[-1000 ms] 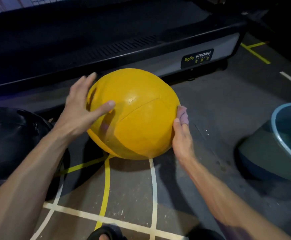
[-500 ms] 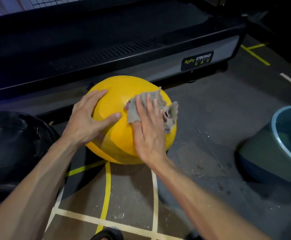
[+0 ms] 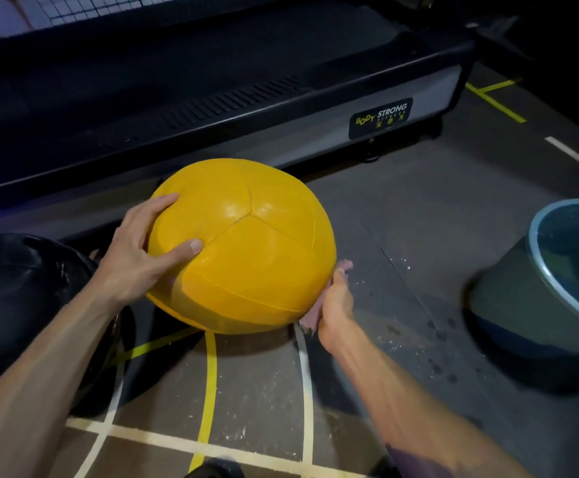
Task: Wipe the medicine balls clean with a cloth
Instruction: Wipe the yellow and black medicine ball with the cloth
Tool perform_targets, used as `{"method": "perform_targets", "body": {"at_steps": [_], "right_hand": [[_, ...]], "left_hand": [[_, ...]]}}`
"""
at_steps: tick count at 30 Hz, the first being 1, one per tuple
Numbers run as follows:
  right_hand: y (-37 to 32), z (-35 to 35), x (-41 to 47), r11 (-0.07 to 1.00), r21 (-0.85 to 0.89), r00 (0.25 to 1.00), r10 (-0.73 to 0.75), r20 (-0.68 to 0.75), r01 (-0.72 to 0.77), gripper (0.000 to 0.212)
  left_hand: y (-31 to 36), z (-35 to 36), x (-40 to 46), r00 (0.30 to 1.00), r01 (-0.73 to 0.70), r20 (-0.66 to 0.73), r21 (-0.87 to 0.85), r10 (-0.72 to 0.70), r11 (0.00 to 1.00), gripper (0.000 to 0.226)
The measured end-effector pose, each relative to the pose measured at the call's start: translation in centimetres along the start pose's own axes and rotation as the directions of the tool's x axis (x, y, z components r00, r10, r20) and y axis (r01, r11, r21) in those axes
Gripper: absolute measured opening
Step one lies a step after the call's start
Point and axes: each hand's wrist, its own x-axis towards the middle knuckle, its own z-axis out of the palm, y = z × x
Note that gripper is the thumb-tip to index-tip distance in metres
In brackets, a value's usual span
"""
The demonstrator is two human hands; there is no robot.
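A grey floor [image 3: 401, 208] marked with yellow and white lines runs in front of a dark treadmill [image 3: 212, 81]. The yellow ball [image 3: 246, 246] is at its middle, between both hands. The left hand [image 3: 136, 257] is spread wide on the ball's left side. The right hand [image 3: 336, 305] presses a cloth [image 3: 345, 265] to its lower right, and its fingers are hidden, so I cannot tell their curl. A black ball [image 3: 22, 288] lies just left, and a bucket [image 3: 508, 305] stands well apart on the right.

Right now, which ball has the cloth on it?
The yellow ball, with the cloth against its right side; the black ball on the left has none.
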Motion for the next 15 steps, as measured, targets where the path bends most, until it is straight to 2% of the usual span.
{"method": "perform_targets", "body": {"at_steps": [1,3,5,6,7,8,9,10,11,12,15], "right_hand": [[-0.5,0.0,-0.1,1.000,-0.018,1.000,-0.016,0.010,0.016,0.065],[-2.0,0.8,-0.7,0.964,-0.178,0.980,-0.194,0.038,0.198,0.062],[-3.7,2.9,-2.2,0.828,-0.342,0.895,-0.428,0.127,0.444,0.044],[-4.3,4.2,-3.3,0.719,-0.420,0.830,-0.517,0.211,0.554,0.036],[-4.4,5.4,-4.3,0.546,-0.493,0.726,-0.605,0.328,0.678,0.039],[-3.9,6.3,-5.3,0.329,-0.540,0.600,-0.653,0.462,0.774,0.045],[-2.9,6.8,-6.0,0.105,-0.541,0.466,-0.659,0.591,0.835,0.050],[-1.8,6.8,-6.3,-0.054,-0.512,0.366,-0.635,0.680,0.858,0.052],[-0.9,6.3,-6.4,-0.113,-0.486,0.329,-0.603,0.726,0.867,0.053],[-0.4,5.6,-6.0,-0.115,-0.466,0.316,-0.592,0.741,0.877,0.054],[-1.4,4.1,-5.0,-0.044,-0.438,0.315,-0.632,0.708,0.898,0.054]], "left_hand": [[-0.3,-0.2,-0.3,1.000,0.004,-0.001,-0.016,-0.004,1.000,0.084],[-1.0,-0.5,-0.9,1.000,0.002,-0.007,-0.038,-0.002,0.999,0.085],[-1.3,-0.4,-1.5,1.000,-0.013,-0.008,-0.030,0.013,0.999,0.087],[-1.4,-0.2,-1.7,1.000,-0.031,-0.008,-0.019,0.030,0.999,0.089],[-1.4,0.0,-1.9,0.999,-0.049,-0.009,-0.008,0.049,0.999,0.091],[-1.4,0.2,-2.0,0.997,-0.074,-0.012,0.001,0.074,0.997,0.093],[-1.5,0.3,-2.1,0.995,-0.102,-0.019,0.006,0.102,0.995,0.095],[-1.7,0.3,-2.3,0.991,-0.128,-0.029,0.014,0.128,0.992,0.097],[-1.9,0.3,-2.4,0.989,-0.146,-0.036,0.025,0.146,0.989,0.097],[-2.1,0.4,-2.7,0.987,-0.157,-0.038,0.034,0.159,0.987,0.097],[-2.0,0.9,-3.2,0.984,-0.173,-0.026,0.039,0.174,0.984,0.096]]}}
